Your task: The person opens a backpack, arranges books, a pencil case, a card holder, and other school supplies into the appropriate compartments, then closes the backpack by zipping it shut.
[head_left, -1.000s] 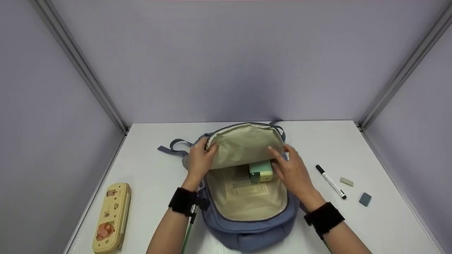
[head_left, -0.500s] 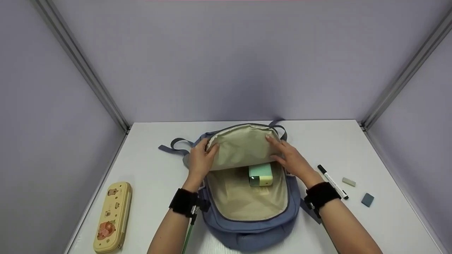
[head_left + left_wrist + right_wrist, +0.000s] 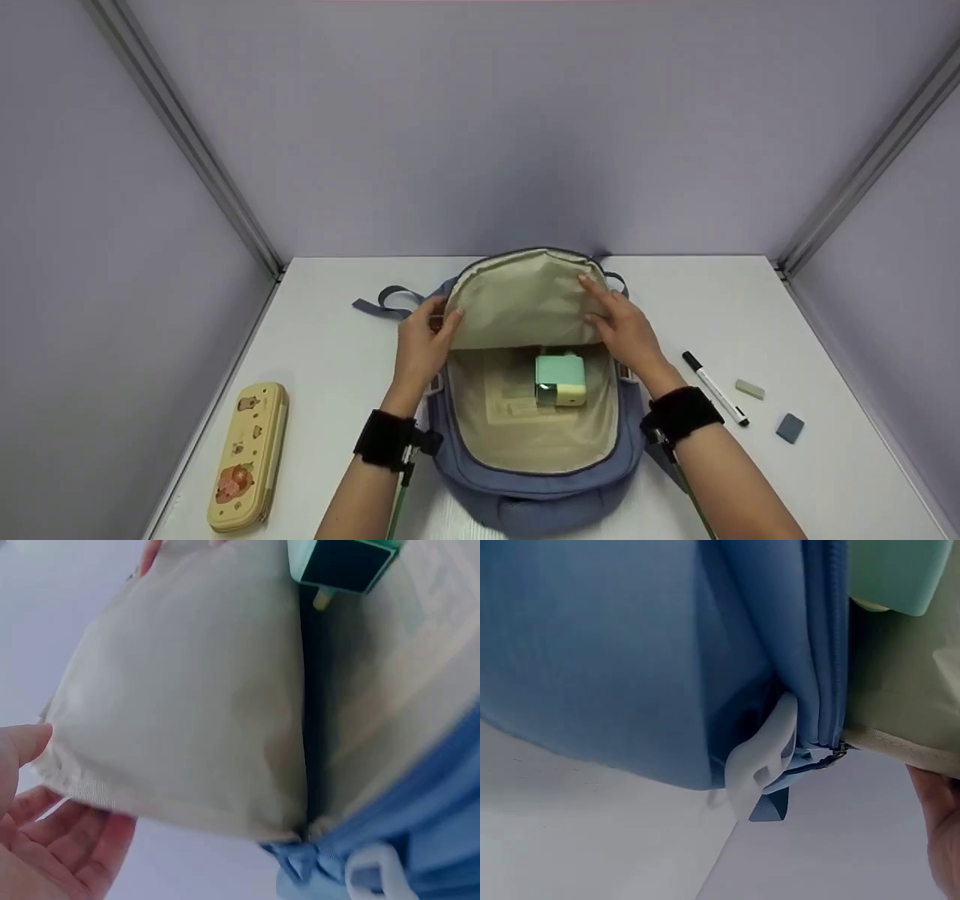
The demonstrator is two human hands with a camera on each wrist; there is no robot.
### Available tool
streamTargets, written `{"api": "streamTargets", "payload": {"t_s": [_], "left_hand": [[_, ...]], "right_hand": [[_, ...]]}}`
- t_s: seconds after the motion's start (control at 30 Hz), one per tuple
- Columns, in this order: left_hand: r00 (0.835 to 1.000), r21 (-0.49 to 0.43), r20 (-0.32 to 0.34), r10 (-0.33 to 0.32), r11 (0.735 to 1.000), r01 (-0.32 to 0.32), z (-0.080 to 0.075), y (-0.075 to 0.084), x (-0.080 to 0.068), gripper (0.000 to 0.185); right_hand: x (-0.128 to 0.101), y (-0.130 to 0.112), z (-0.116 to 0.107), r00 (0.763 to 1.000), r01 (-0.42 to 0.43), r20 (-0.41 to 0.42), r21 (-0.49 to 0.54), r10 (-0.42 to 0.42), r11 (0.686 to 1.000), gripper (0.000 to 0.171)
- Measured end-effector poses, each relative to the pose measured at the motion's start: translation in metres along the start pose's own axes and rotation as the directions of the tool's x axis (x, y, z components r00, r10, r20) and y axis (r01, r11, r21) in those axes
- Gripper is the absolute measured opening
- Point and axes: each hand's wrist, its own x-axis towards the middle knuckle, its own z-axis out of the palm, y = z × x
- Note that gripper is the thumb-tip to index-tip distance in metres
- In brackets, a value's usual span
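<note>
A blue backpack point(image 3: 536, 480) is lying flat on the white table point(image 3: 750, 300), its long axis running away from the person and its cream-lined front flap point(image 3: 525, 304) standing raised at the far end. Both hands are gripping that flap: the left hand point(image 3: 421, 346) is pinching its left edge, thumb on the lining and fingers behind, and the right hand point(image 3: 626, 330) is holding its right edge, fingers spread across the lining. The open compartment is lying just nearer than the two grips, between the wrists. In it a mint-green box point(image 3: 560, 379) with a pale yellow end is resting right of centre on the lining, so the right hand is the nearer one. It is small, blocky and hard-looking; the left wrist view is showing a dark face on it point(image 3: 341, 564). To the right a marker point(image 3: 716, 388) and two erasers point(image 3: 750, 388) are lying on the table; at the left, a yellow pencil case point(image 3: 247, 456).
</note>
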Motion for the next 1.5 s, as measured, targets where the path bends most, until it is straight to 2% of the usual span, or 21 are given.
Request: {"api": "streamTargets", "payload": {"t_s": [0.13,0.27,0.37,0.47,0.57,0.67,0.73,0.83,0.9,1.0,1.1,1.17,1.2,1.3,1.4,1.5], "left_hand": [[1.0,-0.001,-0.003,0.005,1.0,-0.005,-0.007,-0.009,-0.009,0.032],[1.0,0.097,0.027,-0.001,0.995,-0.002,-0.02,-0.026,-0.024,0.032],[0.997,0.186,0.057,-0.045,0.982,0.033,-0.033,-0.043,-0.034,0.033],[0.991,0.306,0.078,-0.111,0.948,0.082,-0.051,-0.061,-0.044,0.039],[0.976,0.448,0.073,-0.203,0.882,0.15,-0.072,-0.079,-0.054,0.047],[0.941,0.552,0.032,-0.338,0.791,0.266,-0.096,-0.093,-0.065,0.056],[0.901,0.592,0.001,-0.435,0.726,0.35,-0.113,-0.1,-0.074,0.062],[0.843,0.62,-0.041,-0.537,0.648,0.443,-0.134,-0.108,-0.089,0.071],[0.814,0.63,-0.083,-0.575,0.603,0.49,-0.144,-0.112,-0.099,0.078],[0.781,0.63,-0.158,-0.604,0.547,0.551,-0.151,-0.118,-0.115,0.086],[0.756,0.635,-0.198,-0.624,0.507,0.584,-0.152,-0.121,-0.127,0.089],[0.755,0.639,-0.19,-0.628,0.504,0.581,-0.15,-0.122,-0.131,0.089],[0.761,0.643,-0.177,-0.624,0.512,0.569,-0.149,-0.122,-0.131,0.089],[0.793,0.659,-0.126,-0.596,0.547,0.516,-0.142,-0.12,-0.126,0.086],[0.816,0.671,-0.064,-0.574,0.581,0.461,-0.132,-0.117,-0.116,0.082],[0.833,0.701,-0.022,-0.552,0.586,0.406,-0.118,-0.115,-0.106,0.082]], "right_hand": [[0.003,-0.001,-0.003,0.998,-0.045,-0.03,0.036,0.046,0.998,0.064],[0.006,-0.002,-0.006,0.996,-0.087,-0.018,0.036,0.088,0.996,0.066],[0.009,-0.003,-0.006,0.994,-0.111,-0.008,0.026,0.112,0.993,0.068],[0.009,-0.004,-0.004,0.991,-0.131,0.001,0.02,0.131,0.991,0.068],[0.007,-0.004,-0.002,0.99,-0.139,0.013,0.011,0.138,0.99,0.067],[0.005,-0.005,-0.001,0.992,-0.129,0.017,0.009,0.129,0.992,0.067],[0.004,-0.005,0.0,0.992,-0.124,0.022,0.006,0.124,0.992,0.067],[0.002,-0.006,0.001,0.992,-0.124,0.03,0.008,0.124,0.992,0.068],[0.001,-0.006,0.001,0.991,-0.13,0.032,0.012,0.129,0.992,0.068],[0.001,-0.007,0.002,0.991,-0.13,0.035,0.017,0.129,0.991,0.069],[0.0,-0.007,0.001,0.992,-0.124,0.036,0.019,0.123,0.992,0.069],[-0.001,-0.007,0.002,0.993,-0.113,0.037,0.014,0.113,0.993,0.068],[-0.001,-0.008,0.002,0.993,-0.11,0.035,0.011,0.109,0.994,0.067],[-0.001,-0.008,0.003,0.995,-0.099,0.025,0.004,0.099,0.995,0.066],[-0.001,-0.007,0.005,0.995,-0.097,0.021,0.002,0.097,0.995,0.067],[-0.001,-0.007,0.006,0.995,-0.099,0.029,0.003,0.099,0.995,0.067]]}}
